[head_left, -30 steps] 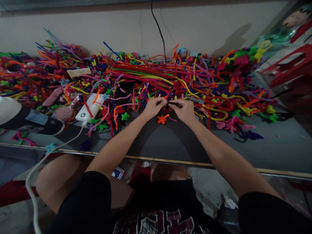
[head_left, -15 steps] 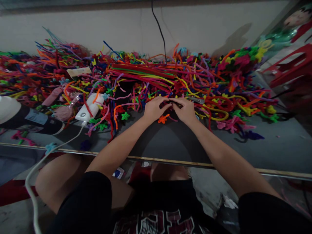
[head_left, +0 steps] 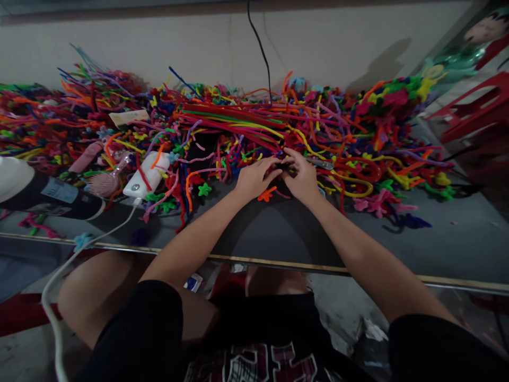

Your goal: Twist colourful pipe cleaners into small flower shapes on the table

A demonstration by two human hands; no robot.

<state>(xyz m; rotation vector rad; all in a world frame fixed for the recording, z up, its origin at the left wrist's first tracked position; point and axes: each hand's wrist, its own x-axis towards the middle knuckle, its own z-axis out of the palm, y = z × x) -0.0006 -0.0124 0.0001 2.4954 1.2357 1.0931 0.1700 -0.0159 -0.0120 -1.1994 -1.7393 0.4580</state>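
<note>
Pinching small dark piece [head_left: 283, 165] with left hand [head_left: 254, 179] and right hand [head_left: 301, 176]; best turned gently, clear of orange flower [head_left: 265, 195].

Dark piece [head_left: 283, 165] unclear, container [head_left: 51, 194] cut off

Counter [head_left: 274, 233] between forearms [head_left: 191, 239]: bare up to the orange flower [head_left: 265, 195]
Far side: fuzzy-stem heap [head_left: 238, 124] blocks
Left: bottle [head_left: 55, 193], white device [head_left: 153, 170] obstruct
Right front: bare strip

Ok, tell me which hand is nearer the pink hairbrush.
Left. The left hand is to the right of the pink hairbrush; the right hand is farther right, beyond the left hand.
</note>
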